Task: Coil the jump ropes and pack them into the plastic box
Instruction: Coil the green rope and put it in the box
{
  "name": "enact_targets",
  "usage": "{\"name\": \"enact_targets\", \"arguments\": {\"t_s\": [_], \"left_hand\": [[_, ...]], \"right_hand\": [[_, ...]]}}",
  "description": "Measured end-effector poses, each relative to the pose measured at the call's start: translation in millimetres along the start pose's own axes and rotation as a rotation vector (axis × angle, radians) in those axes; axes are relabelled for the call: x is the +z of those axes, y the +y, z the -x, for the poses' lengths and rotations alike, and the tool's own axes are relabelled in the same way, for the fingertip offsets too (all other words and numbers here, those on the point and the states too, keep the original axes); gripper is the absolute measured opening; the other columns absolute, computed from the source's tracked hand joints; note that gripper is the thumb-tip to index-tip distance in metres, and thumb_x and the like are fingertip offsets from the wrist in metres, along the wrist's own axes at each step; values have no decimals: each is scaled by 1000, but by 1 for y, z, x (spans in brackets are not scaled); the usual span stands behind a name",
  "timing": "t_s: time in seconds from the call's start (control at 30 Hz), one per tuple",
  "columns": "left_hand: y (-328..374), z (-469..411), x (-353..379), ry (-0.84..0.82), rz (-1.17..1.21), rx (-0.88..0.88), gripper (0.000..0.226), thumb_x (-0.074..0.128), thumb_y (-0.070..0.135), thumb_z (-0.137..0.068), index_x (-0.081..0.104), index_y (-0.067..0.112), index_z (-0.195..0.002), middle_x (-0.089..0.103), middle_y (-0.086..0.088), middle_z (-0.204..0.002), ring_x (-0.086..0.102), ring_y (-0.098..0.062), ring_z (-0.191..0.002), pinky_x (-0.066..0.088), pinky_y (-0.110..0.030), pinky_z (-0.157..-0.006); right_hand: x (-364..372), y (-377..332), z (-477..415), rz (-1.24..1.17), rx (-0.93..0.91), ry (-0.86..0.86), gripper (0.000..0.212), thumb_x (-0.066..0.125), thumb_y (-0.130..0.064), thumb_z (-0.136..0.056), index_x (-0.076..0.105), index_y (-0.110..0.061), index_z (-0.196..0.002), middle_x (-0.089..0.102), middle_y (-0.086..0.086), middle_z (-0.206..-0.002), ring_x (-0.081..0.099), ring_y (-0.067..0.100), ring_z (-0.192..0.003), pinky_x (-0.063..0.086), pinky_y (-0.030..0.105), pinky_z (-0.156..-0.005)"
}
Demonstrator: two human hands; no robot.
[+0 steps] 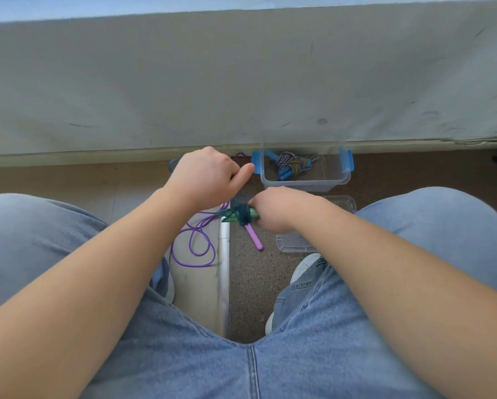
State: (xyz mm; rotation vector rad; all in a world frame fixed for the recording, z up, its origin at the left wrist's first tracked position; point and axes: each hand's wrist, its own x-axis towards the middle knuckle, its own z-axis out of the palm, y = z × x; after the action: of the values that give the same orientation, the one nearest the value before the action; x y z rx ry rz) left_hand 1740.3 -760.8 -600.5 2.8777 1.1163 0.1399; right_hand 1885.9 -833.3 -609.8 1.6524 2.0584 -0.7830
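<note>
A clear plastic box [304, 184] with blue clips stands on the floor by the wall, and a coiled blue-handled jump rope [291, 167] lies inside it. My right hand [276, 208] grips a green jump rope bundle [240, 216], dark cord wound round its handles. My left hand [207, 175] is closed above and left of it, thumb out, apparently pulling the dark cord; the cord's run is hard to see. A purple jump rope [196, 243] lies loose on the floor below my hands, with its pink handle [254, 239] to the right.
The clear lid [296, 244] lies flat on the floor beside my right knee. A pale wall rises right behind the box. My knees in blue jeans flank the work area, and a metal strip [224, 269] runs between two floor surfaces.
</note>
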Motion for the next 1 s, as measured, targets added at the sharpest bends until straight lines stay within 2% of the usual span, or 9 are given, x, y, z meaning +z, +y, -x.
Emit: {"name": "enact_targets", "arguments": {"t_s": [0.13, 0.23, 0.33, 0.4, 0.5, 0.67, 0.87, 0.93, 1.0], "left_hand": [[-8, 0, 0, -137, 241, -109, 65, 41, 47, -101, 41, 12, -47, 40, -2, -40, 42, -18, -48, 37, -32, -51], [-11, -4, 5, -174, 607, -377, 64, 41, 45, -104, 44, 19, -45, 45, 7, -35, 42, -6, -43, 36, -23, -53], [-7, -4, 11, -91, 756, -518, 55, 39, 36, -105, 43, 20, -53, 48, 3, -53, 43, -19, -57, 35, -30, -56], [-1, 2, 13, -140, 660, -433, 56, 33, 37, -106, 51, 18, -56, 55, 7, -55, 50, -17, -59, 36, -30, -60], [8, 8, 19, -279, 534, -284, 44, 34, 42, -103, 55, 17, -74, 62, -1, -69, 56, -22, -70, 43, -34, -67], [16, 9, 14, -292, 382, -30, 43, 47, 43, -97, 45, 13, -66, 49, -4, -58, 47, -22, -58, 40, -36, -57], [-7, 3, 10, -51, 96, 36, 62, 38, 70, -90, 52, 18, -59, 50, 1, -54, 48, -23, -57, 36, -28, -49], [-12, 2, 9, -18, 106, -24, 63, 36, 66, -94, 44, 21, -51, 48, 1, -53, 47, -25, -60, 36, -30, -51], [-18, 1, 8, -97, 210, -139, 57, 38, 58, -99, 49, 30, -51, 48, 3, -52, 48, -26, -64, 35, -33, -57]], "right_hand": [[2, -3, 2, -218, -230, 155, 16, 57, -33, -98, 49, -29, -85, 56, -8, -79, 55, 15, -74, 39, 30, -64], [-1, -6, 8, -695, -289, 206, 17, 62, -28, -98, 55, -34, -83, 59, -15, -78, 53, -3, -69, 41, 20, -66], [-3, -3, 2, -958, -150, 410, 20, 63, -27, -97, 58, -28, -77, 58, -16, -63, 49, -3, -60, 43, 21, -63], [-7, 6, -5, -1067, 30, 559, 20, 62, -29, -96, 60, -23, -77, 59, -13, -62, 54, 5, -61, 50, 29, -67], [-8, 22, -10, -847, 306, 598, 15, 55, -33, -96, 58, -23, -86, 69, 7, -94, 63, 32, -90, 52, 41, -81], [-2, 27, -5, -269, 532, 386, 30, 52, -22, -96, 59, -17, -124, 63, 13, -126, 60, 37, -115, 41, 37, -78], [5, 6, -1, 64, 94, 43, 19, 52, -17, -96, 59, -25, -111, 60, 3, -97, 59, 28, -87, 50, 37, -73], [6, 0, -1, 71, -114, 75, 3, 55, -26, -98, 54, -28, -95, 56, -3, -84, 58, 24, -82, 46, 33, -70], [3, -4, 2, -49, -244, 230, 12, 58, -31, -93, 49, -29, -86, 52, -6, -77, 56, 24, -77, 40, 30, -67]]}}
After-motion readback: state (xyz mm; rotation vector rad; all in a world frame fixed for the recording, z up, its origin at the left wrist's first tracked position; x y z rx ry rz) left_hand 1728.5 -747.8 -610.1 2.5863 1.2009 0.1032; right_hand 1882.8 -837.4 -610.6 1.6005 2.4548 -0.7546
